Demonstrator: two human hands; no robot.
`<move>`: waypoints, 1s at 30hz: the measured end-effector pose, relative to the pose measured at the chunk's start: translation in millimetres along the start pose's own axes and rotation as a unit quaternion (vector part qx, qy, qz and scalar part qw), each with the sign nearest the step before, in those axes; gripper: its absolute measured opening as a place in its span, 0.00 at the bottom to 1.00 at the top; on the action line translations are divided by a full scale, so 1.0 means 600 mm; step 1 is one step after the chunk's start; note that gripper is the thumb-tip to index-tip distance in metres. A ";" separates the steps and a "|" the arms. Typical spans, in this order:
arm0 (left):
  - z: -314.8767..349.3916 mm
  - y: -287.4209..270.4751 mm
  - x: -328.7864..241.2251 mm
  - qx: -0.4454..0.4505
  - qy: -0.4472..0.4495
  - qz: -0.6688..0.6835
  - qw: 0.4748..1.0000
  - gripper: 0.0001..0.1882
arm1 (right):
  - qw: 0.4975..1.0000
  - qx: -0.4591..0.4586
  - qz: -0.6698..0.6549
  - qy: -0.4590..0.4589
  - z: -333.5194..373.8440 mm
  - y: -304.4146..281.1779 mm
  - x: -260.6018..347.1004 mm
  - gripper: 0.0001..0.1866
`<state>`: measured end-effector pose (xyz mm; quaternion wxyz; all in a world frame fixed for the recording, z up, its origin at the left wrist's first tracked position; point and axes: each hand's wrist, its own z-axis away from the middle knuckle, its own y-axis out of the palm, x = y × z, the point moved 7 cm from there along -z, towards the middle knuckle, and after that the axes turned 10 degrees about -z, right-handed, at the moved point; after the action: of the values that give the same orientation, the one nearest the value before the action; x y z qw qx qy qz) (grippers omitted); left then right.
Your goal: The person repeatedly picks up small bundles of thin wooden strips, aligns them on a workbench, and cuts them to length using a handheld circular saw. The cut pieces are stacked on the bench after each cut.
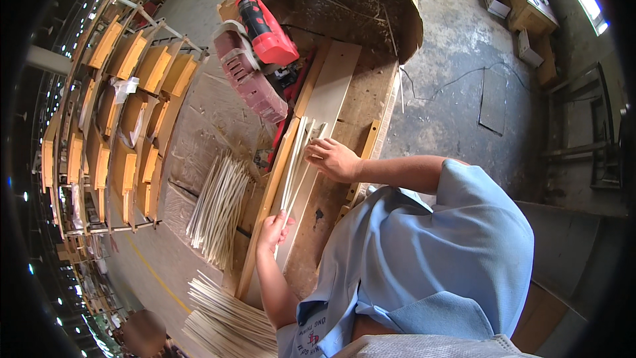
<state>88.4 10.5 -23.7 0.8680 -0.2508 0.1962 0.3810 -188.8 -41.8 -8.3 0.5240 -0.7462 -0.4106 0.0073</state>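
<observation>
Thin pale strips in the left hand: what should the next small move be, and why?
Probably use the right hand to gather the strips alongside the wooden rail: the left hand has its grip at their near end, while their far ends look spread, with the right hand's fingers close by.

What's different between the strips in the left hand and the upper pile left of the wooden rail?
The held strips are few; the upper pile has many. The left hand grips the held strips, while no hand touches the upper pile. The held strips show gaps between them; the upper pile is heaped together. Both are pale, long and thin.
</observation>
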 end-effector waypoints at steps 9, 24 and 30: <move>-0.003 -0.004 0.000 0.004 -0.011 0.006 1.000 0.28 | 0.999 0.011 -0.017 -0.043 -0.043 0.006 -0.018 0.08; -0.008 -0.011 0.009 0.015 -0.025 0.016 0.999 0.28 | 0.995 -0.047 -0.075 -0.055 -0.063 0.014 -0.023 0.07; -0.010 -0.012 0.012 0.014 -0.030 0.021 0.999 0.28 | 0.992 -0.100 -0.059 -0.053 -0.060 0.009 -0.012 0.08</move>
<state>97.7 6.9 -30.2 0.8690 -0.2228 0.1809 0.4032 -174.5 -74.9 0.9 0.4239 -0.7675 -0.4803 -0.0251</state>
